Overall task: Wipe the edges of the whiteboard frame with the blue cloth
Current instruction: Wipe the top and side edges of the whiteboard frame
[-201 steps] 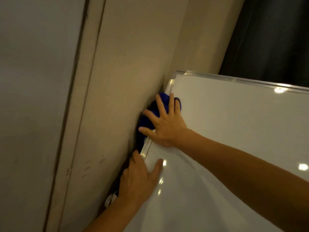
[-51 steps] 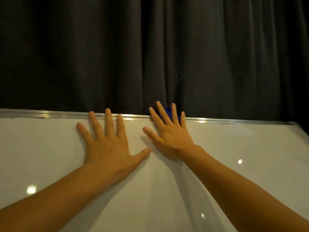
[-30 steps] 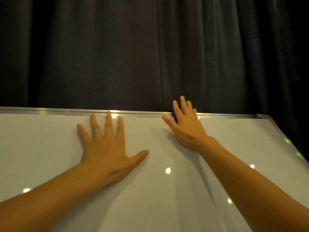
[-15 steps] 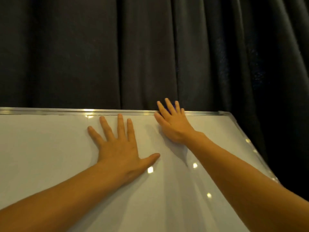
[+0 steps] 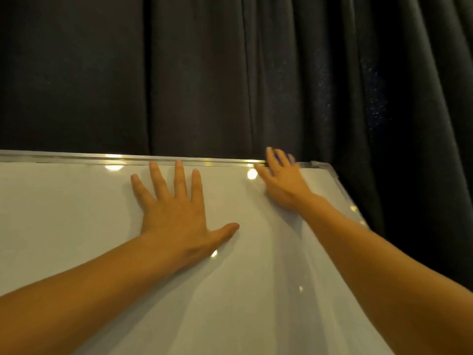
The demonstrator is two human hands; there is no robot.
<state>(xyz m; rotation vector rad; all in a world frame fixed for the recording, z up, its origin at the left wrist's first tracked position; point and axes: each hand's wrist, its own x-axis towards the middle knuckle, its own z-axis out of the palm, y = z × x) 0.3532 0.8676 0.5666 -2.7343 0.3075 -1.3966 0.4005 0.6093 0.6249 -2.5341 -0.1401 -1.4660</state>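
A white whiteboard (image 5: 76,226) with a silver metal frame (image 5: 76,158) fills the lower part of the view. My right hand (image 5: 282,180) lies on the top frame edge close to the right corner (image 5: 317,164), pressing the blue cloth (image 5: 277,157) under its fingers. Only a small blue patch shows between the fingers. My left hand (image 5: 176,208) rests flat on the board surface with fingers spread, its fingertips just below the top frame, holding nothing.
A dark curtain (image 5: 230,73) hangs right behind the board and past its right side. The right frame edge (image 5: 350,208) runs down toward me. Ceiling lights glint on the board.
My right hand has slid the cloth rightward along the top frame, from mid-edge to near the right corner. Earlier it wiped the left side by the wall. My left hand stayed flat on the board.
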